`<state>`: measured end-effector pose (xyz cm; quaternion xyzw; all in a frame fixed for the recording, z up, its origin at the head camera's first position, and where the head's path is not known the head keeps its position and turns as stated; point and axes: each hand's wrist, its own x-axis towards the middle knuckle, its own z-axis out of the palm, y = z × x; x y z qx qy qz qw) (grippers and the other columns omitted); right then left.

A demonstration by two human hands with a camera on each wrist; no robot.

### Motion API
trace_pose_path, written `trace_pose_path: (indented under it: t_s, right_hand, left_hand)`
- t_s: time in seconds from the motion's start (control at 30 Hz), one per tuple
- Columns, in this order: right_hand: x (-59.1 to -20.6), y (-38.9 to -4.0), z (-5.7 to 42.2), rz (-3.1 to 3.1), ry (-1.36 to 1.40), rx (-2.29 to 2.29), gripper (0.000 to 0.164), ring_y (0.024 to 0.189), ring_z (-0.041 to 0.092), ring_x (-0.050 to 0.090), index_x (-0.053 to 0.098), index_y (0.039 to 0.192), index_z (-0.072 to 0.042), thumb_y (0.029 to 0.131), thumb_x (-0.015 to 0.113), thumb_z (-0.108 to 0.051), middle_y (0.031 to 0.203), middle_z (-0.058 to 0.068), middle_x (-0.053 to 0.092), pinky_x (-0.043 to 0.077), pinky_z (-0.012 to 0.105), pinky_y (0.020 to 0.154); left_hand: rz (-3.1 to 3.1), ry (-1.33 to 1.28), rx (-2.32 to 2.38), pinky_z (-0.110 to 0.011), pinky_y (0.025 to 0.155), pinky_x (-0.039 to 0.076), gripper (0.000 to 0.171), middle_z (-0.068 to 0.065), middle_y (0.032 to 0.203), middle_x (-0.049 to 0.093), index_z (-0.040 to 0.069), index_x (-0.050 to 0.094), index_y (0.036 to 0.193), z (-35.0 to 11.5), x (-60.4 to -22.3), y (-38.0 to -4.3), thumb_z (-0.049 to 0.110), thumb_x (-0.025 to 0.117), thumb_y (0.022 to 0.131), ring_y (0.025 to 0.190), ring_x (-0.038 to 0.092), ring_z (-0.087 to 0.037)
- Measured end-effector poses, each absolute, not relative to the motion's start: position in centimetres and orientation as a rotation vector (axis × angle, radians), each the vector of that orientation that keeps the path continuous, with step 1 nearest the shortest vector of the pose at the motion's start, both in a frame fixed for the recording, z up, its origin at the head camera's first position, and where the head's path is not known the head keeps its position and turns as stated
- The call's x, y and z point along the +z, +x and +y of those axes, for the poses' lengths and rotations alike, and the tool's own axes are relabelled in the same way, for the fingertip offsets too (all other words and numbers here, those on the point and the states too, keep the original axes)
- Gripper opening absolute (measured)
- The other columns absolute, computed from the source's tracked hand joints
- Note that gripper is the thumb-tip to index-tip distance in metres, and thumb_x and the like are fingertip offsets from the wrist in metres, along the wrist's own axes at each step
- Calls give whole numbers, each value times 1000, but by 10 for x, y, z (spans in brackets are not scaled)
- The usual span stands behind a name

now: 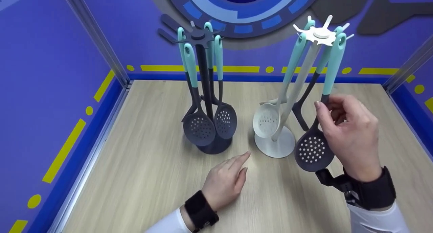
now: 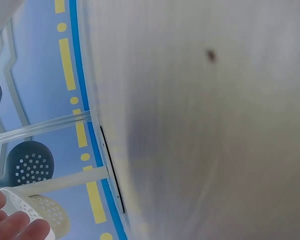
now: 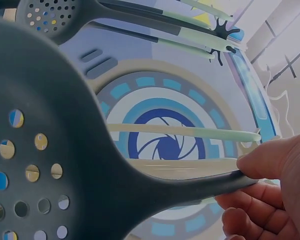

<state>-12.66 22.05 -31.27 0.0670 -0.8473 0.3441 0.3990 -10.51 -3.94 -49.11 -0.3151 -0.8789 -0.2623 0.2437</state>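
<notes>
My right hand (image 1: 358, 135) pinches the dark neck of a skimmer (image 1: 314, 155) with a mint handle, between thumb and fingers. Its handle end is up at the rim of a white utensil stand (image 1: 301, 74); whether it hangs on a hook cannot be made out. In the right wrist view the skimmer's perforated head (image 3: 90, 125) looms close. A white skimmer (image 1: 266, 119) and a dark-necked utensil (image 1: 299, 113) hang from the same stand. Low over the table near the stand's round base, my left hand (image 1: 225, 180) holds nothing, its index finger extended.
To the left stands a black utensil stand (image 1: 203, 77) hung with several mint-handled utensils, among them a dark skimmer (image 1: 199, 128). Both stands are on a wood-grain table (image 1: 145, 179). Blue panels (image 1: 44, 91) with yellow marks enclose it at the back and sides.
</notes>
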Motion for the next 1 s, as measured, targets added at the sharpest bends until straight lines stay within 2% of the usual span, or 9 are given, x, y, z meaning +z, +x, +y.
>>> trace_pose_path:
  t_s: [0.23,0.6,1.0]
  right_hand:
    - [-328,-138,228,-2180,190,855,20,62,1,50,67,96,-8,87,67,-25,80,-3,64,37,8,56]
    - [-338,-150,224,-2229,144,845,25,64,1,50,66,99,-9,89,63,-32,82,-1,66,35,9,57]
    - [-343,-160,219,-2219,91,840,29,69,-3,53,65,98,-7,89,63,-35,83,1,67,39,8,61]
  left_hand:
    - [-2402,-854,-724,-22,90,50,46,6,118,65,18,48,138,-40,-491,-105,20,55,93,106,61,-6]
    - [-2390,-840,-707,-21,91,49,45,7,117,65,18,51,136,-41,-493,-107,21,56,92,106,61,-5]
    - [-2383,-845,-714,-22,90,50,45,6,117,65,17,51,136,-41,-492,-107,20,56,92,106,62,-5]
